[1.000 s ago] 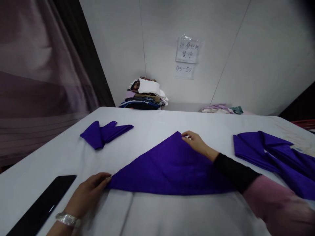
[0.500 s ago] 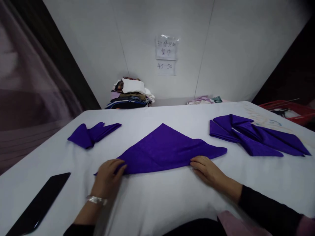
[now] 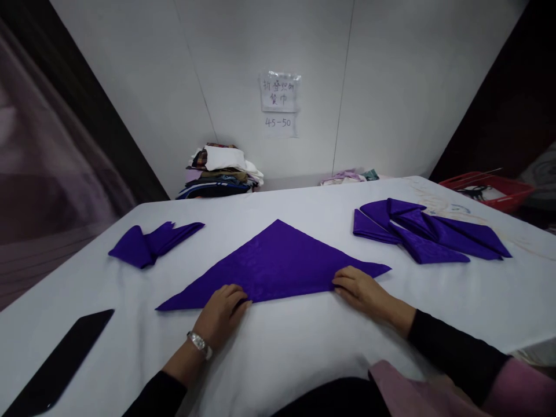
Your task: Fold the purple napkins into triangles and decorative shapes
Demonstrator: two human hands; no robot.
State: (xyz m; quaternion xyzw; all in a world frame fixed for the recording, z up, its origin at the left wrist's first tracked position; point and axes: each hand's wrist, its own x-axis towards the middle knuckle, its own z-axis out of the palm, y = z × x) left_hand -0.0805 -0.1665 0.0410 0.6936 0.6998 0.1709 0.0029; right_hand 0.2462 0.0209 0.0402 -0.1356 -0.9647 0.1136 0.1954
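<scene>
A purple napkin (image 3: 278,260) lies folded into a wide triangle on the white table (image 3: 304,347), its point facing away from me. My left hand (image 3: 223,307) rests on its near edge left of centre, fingers curled and pinching the cloth. My right hand (image 3: 360,289) presses the near edge close to the right corner, its fingers closed on the fabric.
A small folded purple napkin (image 3: 150,243) lies at the left. A heap of purple napkins (image 3: 425,231) lies at the right. A black phone (image 3: 61,362) sits near the left front edge. Stacked clothes (image 3: 221,174) and a red basket (image 3: 490,188) lie beyond the table.
My right hand came from the triangle's far point down to its near right edge. My left hand slid right along the near edge. The view shifted leftward across the table.
</scene>
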